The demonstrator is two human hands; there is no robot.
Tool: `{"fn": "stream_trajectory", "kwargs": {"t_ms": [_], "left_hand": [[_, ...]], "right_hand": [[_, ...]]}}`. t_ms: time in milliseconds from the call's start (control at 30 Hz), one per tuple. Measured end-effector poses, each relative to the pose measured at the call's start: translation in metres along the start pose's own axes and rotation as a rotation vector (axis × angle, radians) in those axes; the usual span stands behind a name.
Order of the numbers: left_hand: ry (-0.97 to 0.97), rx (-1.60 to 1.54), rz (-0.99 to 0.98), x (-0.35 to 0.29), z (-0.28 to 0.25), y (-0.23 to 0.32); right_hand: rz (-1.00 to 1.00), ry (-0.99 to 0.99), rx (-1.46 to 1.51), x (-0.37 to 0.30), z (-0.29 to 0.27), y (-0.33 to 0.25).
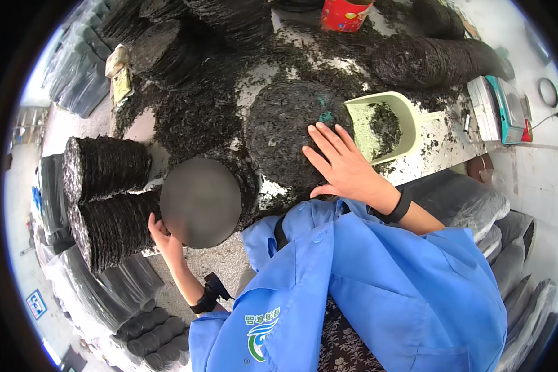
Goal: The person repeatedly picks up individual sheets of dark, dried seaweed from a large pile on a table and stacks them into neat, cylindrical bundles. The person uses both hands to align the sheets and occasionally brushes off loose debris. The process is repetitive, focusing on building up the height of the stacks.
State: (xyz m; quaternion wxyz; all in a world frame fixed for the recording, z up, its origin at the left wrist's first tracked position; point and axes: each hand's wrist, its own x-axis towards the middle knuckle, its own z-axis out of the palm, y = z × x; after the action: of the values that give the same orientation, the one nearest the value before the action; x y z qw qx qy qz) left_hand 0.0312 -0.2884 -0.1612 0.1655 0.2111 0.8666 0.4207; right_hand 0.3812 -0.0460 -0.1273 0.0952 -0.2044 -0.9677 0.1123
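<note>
My right hand (344, 164) lies flat, fingers spread, on the right part of a round dark cake of dried seaweed (279, 133). Small teal bits (326, 116) show on the cake beyond my fingertips. Against the cake's right edge sits a pale green dustpan (409, 127) with loose seaweed flakes inside. My left hand (167, 242) is at the table's near left, beside a stack of round seaweed sheets (115, 226). Its visible fingers are stretched out. A smooth grey disc (201, 201) covers the other fingers, so what they touch is hidden.
Another sheet stack (108, 167) lies farther left. Loose seaweed (195, 118) covers much of the table. A long seaweed roll (434, 61) lies far right, near a teal-and-white box (505, 108). A red bucket (346, 15) stands at the back. Bagged dark stacks (456, 195) sit at the right.
</note>
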Motion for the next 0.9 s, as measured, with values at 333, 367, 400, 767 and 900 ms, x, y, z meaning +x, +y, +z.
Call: {"fn": "stream_trajectory", "kwargs": {"t_ms": [333, 367, 400, 767, 900], "left_hand": [[-0.243, 0.239, 0.774, -0.048, 0.11, 0.134], [-0.318, 0.275, 0.867, -0.054, 0.122, 0.146], [-0.36, 0.26, 0.949, -0.056, 0.135, 0.146], [-0.485, 0.44, 0.909, -0.064, 0.158, 0.134], [-0.492, 0.441, 0.894, -0.063, 0.159, 0.135]], "right_hand": [[0.49, 0.387, 0.373, 0.022, 0.006, 0.048], [0.476, 0.39, 0.298, 0.023, 0.008, 0.049], [0.456, 0.389, 0.225, 0.025, 0.008, 0.049], [0.519, 0.41, 0.67, 0.023, 0.011, 0.066], [0.594, 0.569, 1.501, 0.009, 0.015, 0.079]]}}
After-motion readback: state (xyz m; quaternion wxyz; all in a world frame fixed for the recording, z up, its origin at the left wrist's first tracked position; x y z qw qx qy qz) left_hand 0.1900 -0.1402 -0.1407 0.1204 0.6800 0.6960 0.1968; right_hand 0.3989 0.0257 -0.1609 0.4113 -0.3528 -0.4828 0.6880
